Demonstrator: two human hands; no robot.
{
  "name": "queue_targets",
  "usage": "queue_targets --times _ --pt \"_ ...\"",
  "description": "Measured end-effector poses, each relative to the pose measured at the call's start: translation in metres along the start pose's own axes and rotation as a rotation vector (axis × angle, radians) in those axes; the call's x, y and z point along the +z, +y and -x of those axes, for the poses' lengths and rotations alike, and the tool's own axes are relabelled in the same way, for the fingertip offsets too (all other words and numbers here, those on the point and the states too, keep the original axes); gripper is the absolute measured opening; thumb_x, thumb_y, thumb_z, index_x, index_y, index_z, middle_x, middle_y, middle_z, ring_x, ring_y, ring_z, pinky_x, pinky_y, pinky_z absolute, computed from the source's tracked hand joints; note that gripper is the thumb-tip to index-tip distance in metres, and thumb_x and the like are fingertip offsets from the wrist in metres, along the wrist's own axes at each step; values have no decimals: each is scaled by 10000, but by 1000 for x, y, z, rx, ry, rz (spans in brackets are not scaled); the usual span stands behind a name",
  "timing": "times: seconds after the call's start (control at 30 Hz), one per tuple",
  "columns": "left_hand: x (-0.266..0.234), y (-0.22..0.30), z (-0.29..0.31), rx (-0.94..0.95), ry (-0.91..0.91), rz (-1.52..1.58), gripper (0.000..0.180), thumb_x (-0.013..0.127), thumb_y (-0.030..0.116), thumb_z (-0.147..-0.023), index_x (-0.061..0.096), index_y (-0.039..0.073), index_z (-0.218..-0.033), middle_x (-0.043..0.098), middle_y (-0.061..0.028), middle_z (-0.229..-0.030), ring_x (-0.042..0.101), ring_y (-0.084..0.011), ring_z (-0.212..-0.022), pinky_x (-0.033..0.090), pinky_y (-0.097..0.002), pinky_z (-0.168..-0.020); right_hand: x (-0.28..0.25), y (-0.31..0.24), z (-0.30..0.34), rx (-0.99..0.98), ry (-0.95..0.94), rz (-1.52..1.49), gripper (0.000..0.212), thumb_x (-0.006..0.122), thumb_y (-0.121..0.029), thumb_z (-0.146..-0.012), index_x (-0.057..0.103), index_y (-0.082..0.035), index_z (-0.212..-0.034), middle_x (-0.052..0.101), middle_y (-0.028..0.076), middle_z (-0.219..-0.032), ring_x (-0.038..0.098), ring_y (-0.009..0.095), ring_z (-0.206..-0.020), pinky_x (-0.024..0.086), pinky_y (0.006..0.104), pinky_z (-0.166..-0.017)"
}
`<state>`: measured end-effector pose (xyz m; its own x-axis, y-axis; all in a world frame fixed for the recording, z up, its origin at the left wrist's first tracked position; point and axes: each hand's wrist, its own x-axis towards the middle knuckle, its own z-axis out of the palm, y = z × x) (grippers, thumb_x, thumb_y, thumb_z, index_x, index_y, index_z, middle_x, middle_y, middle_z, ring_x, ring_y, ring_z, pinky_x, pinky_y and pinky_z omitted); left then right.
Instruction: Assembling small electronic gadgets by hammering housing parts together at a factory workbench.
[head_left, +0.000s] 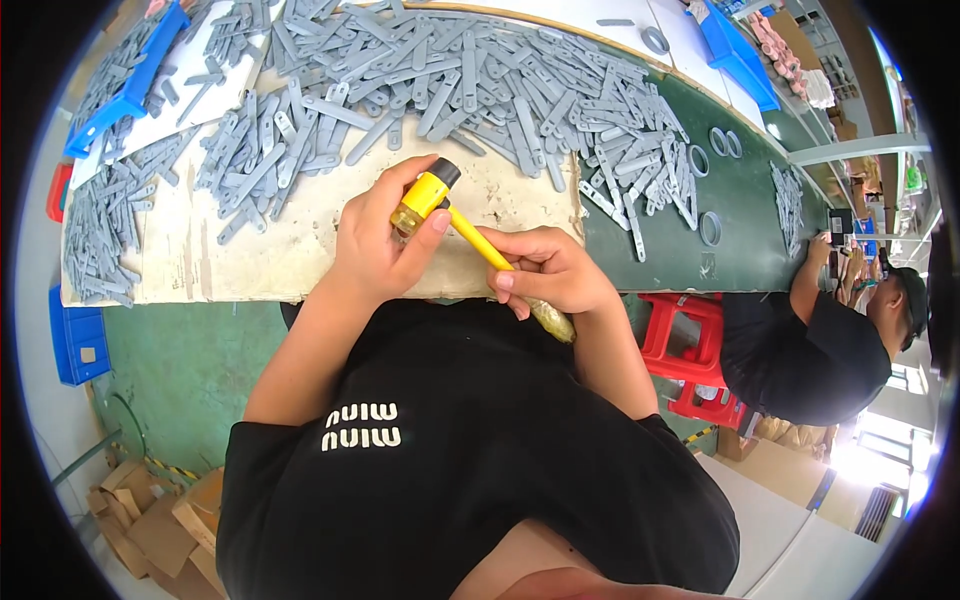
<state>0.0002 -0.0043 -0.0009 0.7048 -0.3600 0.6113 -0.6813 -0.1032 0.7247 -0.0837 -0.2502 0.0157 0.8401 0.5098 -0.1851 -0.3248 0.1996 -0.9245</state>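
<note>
Mallet: a small yellow mallet [455,215] with a black and an amber face lay across both hands, just above the near edge of the worn board [250,255]; its handle ran down to the right toward the person's chest.
Left hand: the left hand [375,240] was curled round the mallet's head, thumb pressed on the amber face.
Right hand: the right hand [550,270] was clenched on the yellow handle, whose wrapped end stuck out below the fist.
Handling: it looked light and head-heavy; the plastic shaft seemed stiff and rather smooth; the wrapped end probably gave the surer hold, while the faces looked firm, not fragile.
Surroundings: grey flat parts [480,90] lay heaped on the board beyond the hands, well apart from them; grey rings [710,228] lay on the green table [760,200]; another person [830,345] sat to the right.
</note>
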Motion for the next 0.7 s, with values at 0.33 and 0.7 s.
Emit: queue_targets --times 0.33,0.7 --pt "2 -3 5 19 34 127 560 681 69 -983 425 -62 -1464 699 -174 -953 666 -211 -792 535 -322 -738 1 -2 -1 9 -10 35 552 650 -19 -1040 520 -33 -1576 656 41 -848 599 95 -637 512 262 -600" --pt "9 -10 7 57 140 81 597 599 70 -1071 241 -29 -1538 612 -214 -1163 580 -171 -864 486 -277 -714 2 -7 -4 -13 -63 63 515 575 -55 -1068 466 55 -1559 595 32 -853 526 79 -599 461 240 -546"
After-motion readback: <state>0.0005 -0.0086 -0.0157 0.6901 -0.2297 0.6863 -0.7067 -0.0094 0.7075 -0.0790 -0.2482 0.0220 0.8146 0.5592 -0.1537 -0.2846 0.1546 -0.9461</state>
